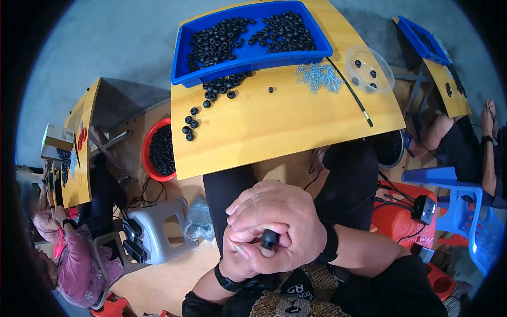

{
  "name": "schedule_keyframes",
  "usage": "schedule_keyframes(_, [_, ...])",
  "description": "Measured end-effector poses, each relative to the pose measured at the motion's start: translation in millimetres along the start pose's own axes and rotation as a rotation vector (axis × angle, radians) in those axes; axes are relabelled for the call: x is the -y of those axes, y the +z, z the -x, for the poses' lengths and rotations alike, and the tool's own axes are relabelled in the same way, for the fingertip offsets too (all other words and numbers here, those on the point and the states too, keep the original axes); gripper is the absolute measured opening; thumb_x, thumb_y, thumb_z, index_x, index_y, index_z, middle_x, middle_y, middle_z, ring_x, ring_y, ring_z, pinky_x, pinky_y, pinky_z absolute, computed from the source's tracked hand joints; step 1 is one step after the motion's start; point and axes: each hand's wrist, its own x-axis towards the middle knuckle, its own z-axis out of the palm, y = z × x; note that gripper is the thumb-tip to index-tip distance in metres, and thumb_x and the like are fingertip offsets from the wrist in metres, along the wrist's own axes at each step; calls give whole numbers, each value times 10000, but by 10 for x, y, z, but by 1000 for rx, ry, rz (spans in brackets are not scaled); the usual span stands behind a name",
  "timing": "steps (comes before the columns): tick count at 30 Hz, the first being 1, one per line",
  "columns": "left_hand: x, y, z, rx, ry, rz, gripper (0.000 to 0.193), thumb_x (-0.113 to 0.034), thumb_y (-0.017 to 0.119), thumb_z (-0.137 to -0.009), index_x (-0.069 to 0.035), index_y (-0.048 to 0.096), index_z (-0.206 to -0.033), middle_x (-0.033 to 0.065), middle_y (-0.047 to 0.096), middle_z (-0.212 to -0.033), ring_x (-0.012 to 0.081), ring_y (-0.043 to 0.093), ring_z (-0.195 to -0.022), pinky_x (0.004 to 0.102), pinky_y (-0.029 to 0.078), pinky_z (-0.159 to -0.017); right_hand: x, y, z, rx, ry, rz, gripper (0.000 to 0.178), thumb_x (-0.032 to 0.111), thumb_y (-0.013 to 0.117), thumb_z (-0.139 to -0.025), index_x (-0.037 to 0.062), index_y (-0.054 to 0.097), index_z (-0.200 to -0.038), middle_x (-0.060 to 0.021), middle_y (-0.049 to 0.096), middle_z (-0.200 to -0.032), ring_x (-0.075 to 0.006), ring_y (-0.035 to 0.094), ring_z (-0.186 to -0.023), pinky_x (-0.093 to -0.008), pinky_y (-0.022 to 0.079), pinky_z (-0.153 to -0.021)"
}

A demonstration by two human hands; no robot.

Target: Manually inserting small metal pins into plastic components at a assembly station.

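Note:
Both hands are clasped together low in front of me, over my lap. My left hand lies underneath and my right hand wraps over it. A small black rubber part shows between the fingers of both hands. On the wooden table ahead stands a blue tray full of black rubber rings. Loose black rings lie in front of the tray, and a few more rings sit near the left edge.
A heap of small clear beads, a thin black rod and a clear plastic bowl lie on the table's right. A red basin of rings and a grey stool stand left. Other people sit at neighbouring tables.

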Motion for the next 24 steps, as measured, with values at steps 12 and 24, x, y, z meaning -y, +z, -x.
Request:
schedule_keyframes(12, [73,-91,-134,-151,-108,432,428,-251,674,-863,26,576,-1173,84,614,-985,161,566,-906,284,455,-835,-40,-215,-53,53,123,150,651,346,813,-657,-3,570,-1149,-147,628,-957,-299,603,-883,-370,469,-801])
schedule_keyframes(24, [112,-288,-428,-232,-337,468,210,-161,585,-923,-25,614,-1081,18,632,-932,93,573,-816,249,470,-779,-116,-381,-144,214,46,564,303,-9,687,-680,52,672,-976,-91,592,-860,-276,573,-780,-361,476,-703])
